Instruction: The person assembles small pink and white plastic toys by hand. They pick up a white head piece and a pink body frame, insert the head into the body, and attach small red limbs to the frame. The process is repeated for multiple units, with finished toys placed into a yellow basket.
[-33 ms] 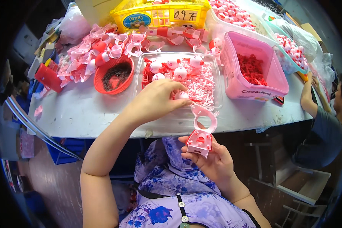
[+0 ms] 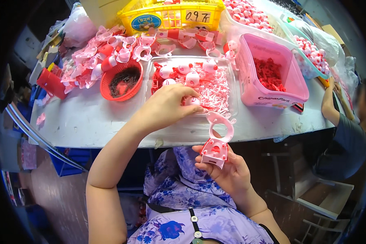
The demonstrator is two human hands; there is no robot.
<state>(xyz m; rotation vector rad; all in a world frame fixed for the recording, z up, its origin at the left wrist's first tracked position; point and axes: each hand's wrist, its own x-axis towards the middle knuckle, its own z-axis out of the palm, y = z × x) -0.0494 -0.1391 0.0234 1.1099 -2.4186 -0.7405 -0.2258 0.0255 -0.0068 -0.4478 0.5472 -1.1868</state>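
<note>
1. Near edge of the surface bends across mid-frame; biggest bare strip runs L of ctr, below the red bowl.
2. Clear tray sits at ctr, its btm rim near the surface edge; pink tub just beside it on the R, so that gap's tight.
3. Yellow basket + heap of pink parts fill the top & upper L. Another person's forearm reaches the surface at far R.
4. Pink plastic piece is just R of & below frame ctr, held out in front of the surface edge: round ring up top w/ small ear-like tabs, red bits along both sides of the middle, pale blocky base w/ a dark slot. Approx upright, slight tilt.
5. R hand, lower ctr-R, pinches piece's base btwn thumb & fingers, palm up.
6. L hand comes over the tray from lower L, palm down; thumb & fingers curl around a white ball, can't tell if it's gripped. Other white balls & small pink sticks lie in tray.
</note>
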